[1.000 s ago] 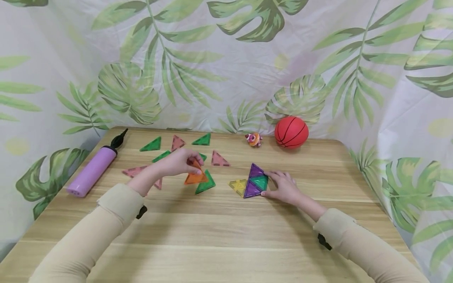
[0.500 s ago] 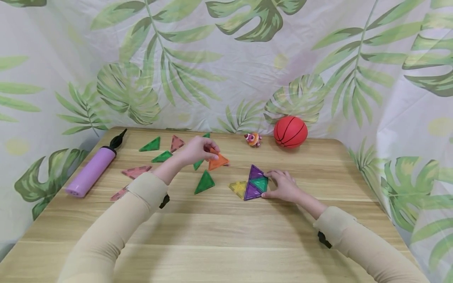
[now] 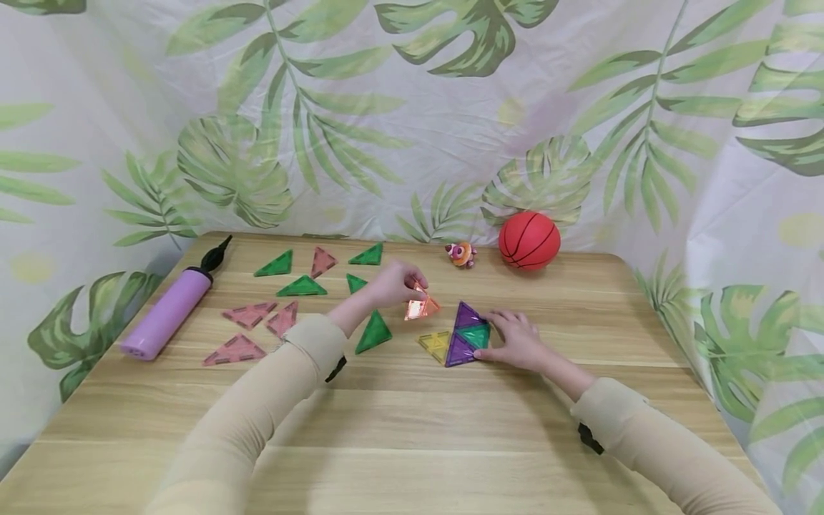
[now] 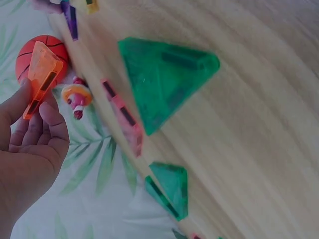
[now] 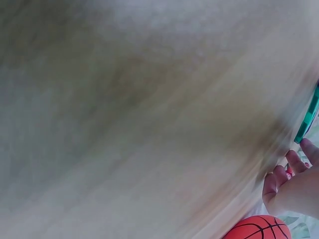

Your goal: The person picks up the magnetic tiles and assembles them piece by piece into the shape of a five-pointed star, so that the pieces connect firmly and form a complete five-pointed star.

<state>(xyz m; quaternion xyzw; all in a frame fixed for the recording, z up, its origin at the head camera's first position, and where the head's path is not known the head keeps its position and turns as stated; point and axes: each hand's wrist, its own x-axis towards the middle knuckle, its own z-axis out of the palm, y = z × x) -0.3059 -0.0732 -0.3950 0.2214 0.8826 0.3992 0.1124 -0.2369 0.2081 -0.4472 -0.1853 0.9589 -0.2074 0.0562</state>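
Note:
In the head view my left hand (image 3: pixel 391 286) pinches an orange triangular magnetic tile (image 3: pixel 422 306) above the table, left of the tile group. The left wrist view shows the orange tile (image 4: pixel 46 69) between thumb and fingers. My right hand (image 3: pixel 520 342) holds the right side of the flat group, thumb and index finger at the edges of a teal-green tile (image 3: pixel 475 335). That tile lies between two purple tiles (image 3: pixel 458 350), with a yellow tile (image 3: pixel 435 345) at their left. The right wrist view catches just part of the right hand (image 5: pixel 299 189) and a green tile edge (image 5: pixel 309 117).
Loose green tiles (image 3: pixel 373 333) and pink tiles (image 3: pixel 234 350) lie across the table's left half. A purple hand pump (image 3: pixel 169 311) lies at the left edge. Toward the back stand a small toy figure (image 3: pixel 461 254) and a red ball (image 3: pixel 530 241). A leaf-patterned cloth (image 3: pixel 360 143) hangs behind.
The left hand has carried the orange tile rightward from among the loose tiles to near the tile group. The right hand has stayed at the group, almost still.

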